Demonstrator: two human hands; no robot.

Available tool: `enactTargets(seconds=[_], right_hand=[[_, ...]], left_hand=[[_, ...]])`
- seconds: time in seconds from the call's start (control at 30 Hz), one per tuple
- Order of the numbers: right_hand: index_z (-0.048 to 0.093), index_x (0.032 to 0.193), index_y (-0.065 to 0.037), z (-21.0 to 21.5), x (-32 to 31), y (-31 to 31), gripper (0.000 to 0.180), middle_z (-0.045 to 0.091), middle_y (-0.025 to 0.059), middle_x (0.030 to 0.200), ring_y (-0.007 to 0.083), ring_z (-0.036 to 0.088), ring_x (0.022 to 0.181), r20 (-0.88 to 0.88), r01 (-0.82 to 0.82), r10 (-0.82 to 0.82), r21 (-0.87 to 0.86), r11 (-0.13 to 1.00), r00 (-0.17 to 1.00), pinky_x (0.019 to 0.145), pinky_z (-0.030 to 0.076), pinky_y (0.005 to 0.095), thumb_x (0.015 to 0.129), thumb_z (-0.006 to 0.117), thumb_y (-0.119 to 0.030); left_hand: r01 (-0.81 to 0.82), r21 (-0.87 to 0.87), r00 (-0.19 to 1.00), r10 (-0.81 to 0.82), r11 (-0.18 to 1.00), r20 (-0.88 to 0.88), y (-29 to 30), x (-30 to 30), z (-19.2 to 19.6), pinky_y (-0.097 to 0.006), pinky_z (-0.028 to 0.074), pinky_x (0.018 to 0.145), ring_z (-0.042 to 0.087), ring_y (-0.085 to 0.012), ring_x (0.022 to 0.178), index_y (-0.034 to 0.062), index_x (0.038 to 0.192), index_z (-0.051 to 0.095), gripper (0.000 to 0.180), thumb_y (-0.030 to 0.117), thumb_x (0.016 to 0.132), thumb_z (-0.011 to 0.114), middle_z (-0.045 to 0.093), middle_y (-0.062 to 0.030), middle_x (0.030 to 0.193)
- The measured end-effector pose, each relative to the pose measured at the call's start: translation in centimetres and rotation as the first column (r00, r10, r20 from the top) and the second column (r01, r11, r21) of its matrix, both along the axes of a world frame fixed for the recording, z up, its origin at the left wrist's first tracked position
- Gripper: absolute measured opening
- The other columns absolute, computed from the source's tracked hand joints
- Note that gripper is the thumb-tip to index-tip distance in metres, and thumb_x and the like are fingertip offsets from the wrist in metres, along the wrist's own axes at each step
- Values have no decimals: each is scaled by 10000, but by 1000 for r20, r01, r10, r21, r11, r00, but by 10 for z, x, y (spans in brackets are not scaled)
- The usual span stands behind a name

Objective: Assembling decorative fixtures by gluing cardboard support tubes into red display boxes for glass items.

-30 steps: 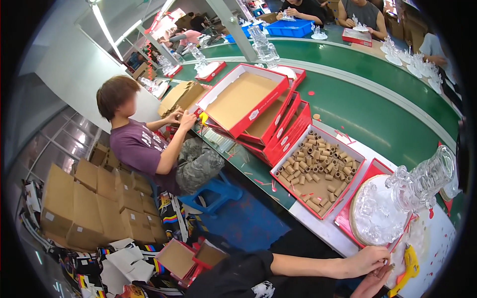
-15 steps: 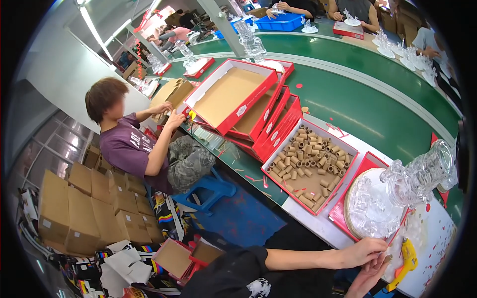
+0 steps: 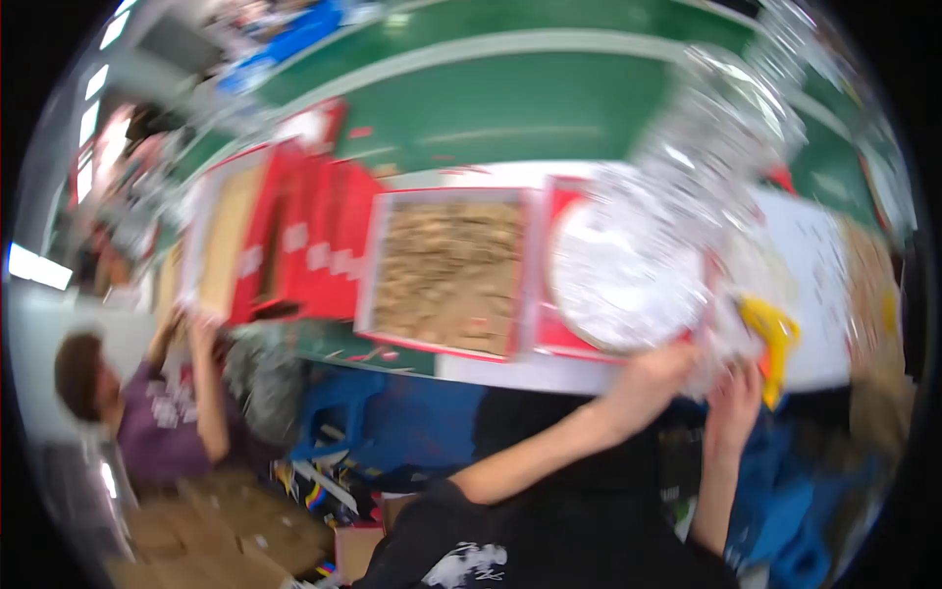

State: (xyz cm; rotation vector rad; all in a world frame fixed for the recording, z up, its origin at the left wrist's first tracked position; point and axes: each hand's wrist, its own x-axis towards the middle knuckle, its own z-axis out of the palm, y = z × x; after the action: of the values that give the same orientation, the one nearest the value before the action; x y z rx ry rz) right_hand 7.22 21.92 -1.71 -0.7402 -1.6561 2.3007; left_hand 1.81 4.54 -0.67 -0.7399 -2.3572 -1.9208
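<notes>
White and round, the disc looks stiff, its clear ornament slippery and fragile; we would hold the disc's rim. Both stand above the surface, on the far side of our left hand. Our right hand is beside the yellow gun. Our left forearm slants right; blur hides whether our fingers grasp anything.

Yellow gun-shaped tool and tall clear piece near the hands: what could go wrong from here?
The yellow gun-shaped tool lies at the near edge of the table, close to the right hand; a nudge might drop it. The left hand is close to the round white base; a bump could shift it or jolt the tall clear piece.
</notes>
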Motion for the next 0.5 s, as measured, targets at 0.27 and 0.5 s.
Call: enactTargets(seconds=[0.27,0.5], right_hand=[[597,1080,-9,29,-12,0,256,633,25,985,68,599,864,-65,-237,257,227,945,964,675,477,180,833,616,56],[631,1067,-9,27,-7,2,260,660,34,965,49,609,793,-4,-287,315,405,868,949,578,460,166,814,638,48]], left_hand=[[-40,-31,989,44,999,143,5,-6,11,-344,523,668,671,-270,764,17,1054,640,244,-6,813,667,668,-162,860],[-24,-21,987,27,999,157,7,-1,11,-324,529,667,680,-256,754,13,1053,640,257,-22,802,679,675,-155,847]])
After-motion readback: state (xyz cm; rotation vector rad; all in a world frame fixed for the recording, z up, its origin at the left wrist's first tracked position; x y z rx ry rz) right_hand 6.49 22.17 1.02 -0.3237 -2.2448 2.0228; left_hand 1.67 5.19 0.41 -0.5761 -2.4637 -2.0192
